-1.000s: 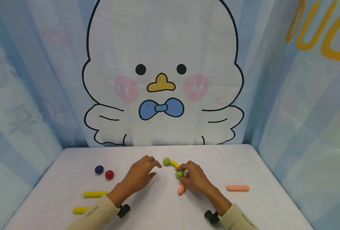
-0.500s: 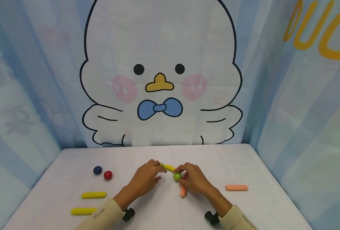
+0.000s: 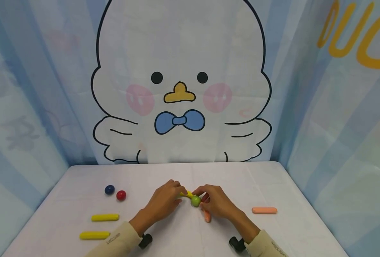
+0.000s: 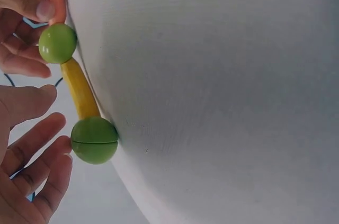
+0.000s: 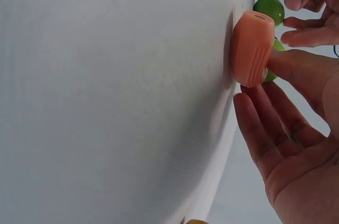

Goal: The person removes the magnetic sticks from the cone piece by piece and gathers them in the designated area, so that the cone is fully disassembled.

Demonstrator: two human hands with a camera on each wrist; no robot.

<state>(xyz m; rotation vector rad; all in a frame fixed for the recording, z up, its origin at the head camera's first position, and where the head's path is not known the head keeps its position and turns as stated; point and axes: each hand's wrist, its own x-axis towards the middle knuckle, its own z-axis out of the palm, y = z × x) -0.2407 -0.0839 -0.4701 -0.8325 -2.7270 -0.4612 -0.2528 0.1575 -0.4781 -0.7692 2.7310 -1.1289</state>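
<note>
A short row of toy pieces lies end to end between the two hands: an orange ridged stick, a smooth green ball, a curved yellow stick and a green ball with a seam. My right hand pinches the smooth green ball, with its thumb against the orange stick's end. At the other end, my left hand has loosely bent fingers beside the seamed ball. One of its fingertips touches that ball, while its thumb stands apart. In the head view this left hand hides the seamed ball.
On the white table, a dark blue ball and a red ball lie at the left. Two yellow sticks are nearer the front left. Another orange stick lies at the right. A printed cloth hangs behind.
My left hand has moved right and closer to the row, covering the seamed ball. The row has shifted toward me, the smooth green ball going slightly left with my right hand.
</note>
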